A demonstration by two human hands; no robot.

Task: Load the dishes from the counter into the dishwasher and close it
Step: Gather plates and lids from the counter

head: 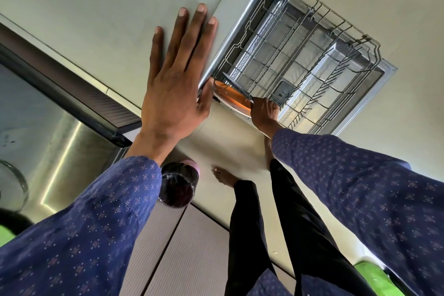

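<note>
My left hand (177, 72) lies flat on the pale counter (96, 7), fingers straight and spread, thumb at the counter's edge. Below the edge the dishwasher's wire rack (302, 55) is pulled out over the open door (374, 84). My right hand (264, 113) grips an orange plate (230, 94) with a white rim at the rack's near corner, next to a dark thin plate (236, 84) standing in the wires. The lower part of the orange plate is hidden by my hand.
A steel sink (48, 132) and a dark-framed hob edge (72, 89) lie left of my hand. A dark bottle with a pink cap (179, 182) stands at the counter edge by my left sleeve. My bare feet (223, 175) stand on the pale floor before grey cabinet fronts (182, 247).
</note>
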